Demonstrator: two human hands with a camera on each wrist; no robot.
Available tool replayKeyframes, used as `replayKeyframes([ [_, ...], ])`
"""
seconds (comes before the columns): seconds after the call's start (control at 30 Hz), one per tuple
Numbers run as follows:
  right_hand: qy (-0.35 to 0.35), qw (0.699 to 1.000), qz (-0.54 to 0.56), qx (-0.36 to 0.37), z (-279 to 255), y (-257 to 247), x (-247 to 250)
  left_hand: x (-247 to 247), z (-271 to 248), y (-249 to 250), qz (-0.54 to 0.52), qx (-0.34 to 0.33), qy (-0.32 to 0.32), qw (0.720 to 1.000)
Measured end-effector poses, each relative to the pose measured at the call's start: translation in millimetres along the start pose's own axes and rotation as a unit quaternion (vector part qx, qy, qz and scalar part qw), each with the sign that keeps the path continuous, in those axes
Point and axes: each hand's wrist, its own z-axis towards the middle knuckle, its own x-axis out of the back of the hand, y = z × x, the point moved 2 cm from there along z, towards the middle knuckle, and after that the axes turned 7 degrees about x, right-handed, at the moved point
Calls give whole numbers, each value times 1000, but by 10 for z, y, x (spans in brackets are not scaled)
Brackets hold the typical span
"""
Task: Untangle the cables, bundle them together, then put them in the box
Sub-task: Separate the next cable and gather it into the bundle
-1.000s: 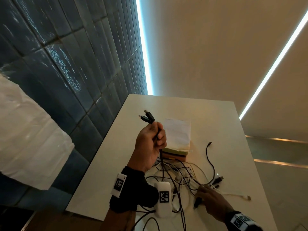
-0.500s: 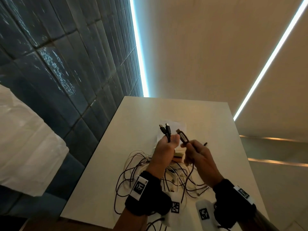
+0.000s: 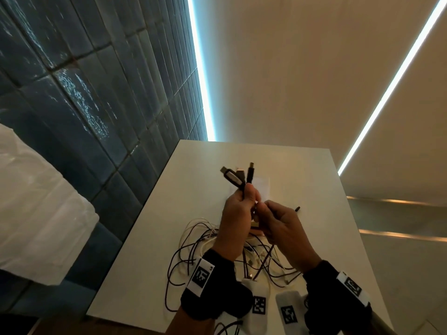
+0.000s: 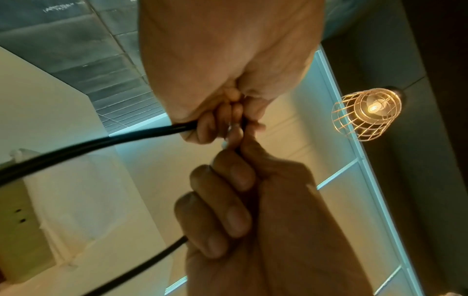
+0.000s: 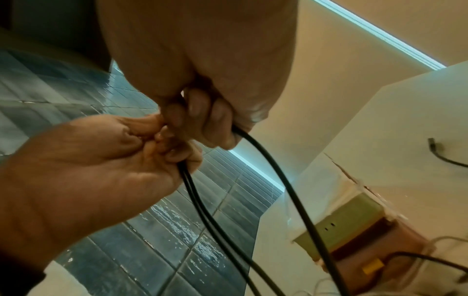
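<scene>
Above the white table [image 3: 150, 238], we see both hands raised and close together, their fingertips touching. The left hand [image 3: 238, 213] has its fingers curled around a bunch of black cables [image 5: 202, 202], and three plug ends [image 3: 238, 176] stand up out of its fist, spread a little like a fan. The right hand [image 3: 281, 224] is just beside it, and its fingers pinch one black cable [image 5: 286, 180] that hangs down from the fist (the right wrist view shows this cable leaving under the curled fingers). In the left wrist view we see the same two fists meeting, with a black cable [image 4: 88, 148] coming out of each.

Under the hands, a loose tangle of black and white cables [image 3: 193, 252] lies on the table. The box [image 5: 359, 226] stands on the table behind this tangle, mostly hidden by the hands in the head view; a clear cover lies over it. One free plug end [image 3: 297, 209] lies on the table right of the hands.
</scene>
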Motion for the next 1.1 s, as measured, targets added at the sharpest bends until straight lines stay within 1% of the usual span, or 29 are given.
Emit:
replayKeyframes([
  [0.07,-22,999,-30,16,16,40,-17,59,16,44,-46,-21,33,998],
  [0.1,-29,998,-49,21,6,89,-13,97,25,72,-87,-26,38,995],
  [0.17,-41,997,-64,19,-33,227,13,160,23,149,-199,-22,14,980],
  [0.2,-47,996,-74,19,-49,299,24,186,18,182,-240,-16,1,971],
  [0.23,-54,994,-89,22,-55,365,27,210,21,195,-258,-12,-3,966],
  [0.3,-64,990,-122,28,-66,496,29,240,11,200,-253,-7,-4,968],
  [0.4,-63,983,-169,22,-79,733,85,272,-15,202,-238,-10,-23,971],
  [0.53,-56,985,-161,-30,-140,1061,138,309,-50,203,-217,-17,-46,975],
  [0.77,-43,983,-160,-79,-237,1413,194,426,-91,211,-203,-16,-29,979],
  [0.83,-10,984,-157,-89,-201,1361,219,444,-102,209,-194,-6,-21,981],
  [0.87,20,985,-141,-97,-156,1284,225,446,-98,205,-186,2,-18,982],
  [0.93,78,989,-81,-101,-38,1015,224,453,-82,179,-170,26,-10,985],
  [0.97,89,991,-44,-92,23,827,207,455,-78,166,-160,38,-6,986],
  [1.03,81,995,14,-58,117,458,151,452,-69,139,-130,64,-5,989],
  [1.1,49,999,15,-10,146,149,75,421,-65,123,-90,93,-12,991],
])
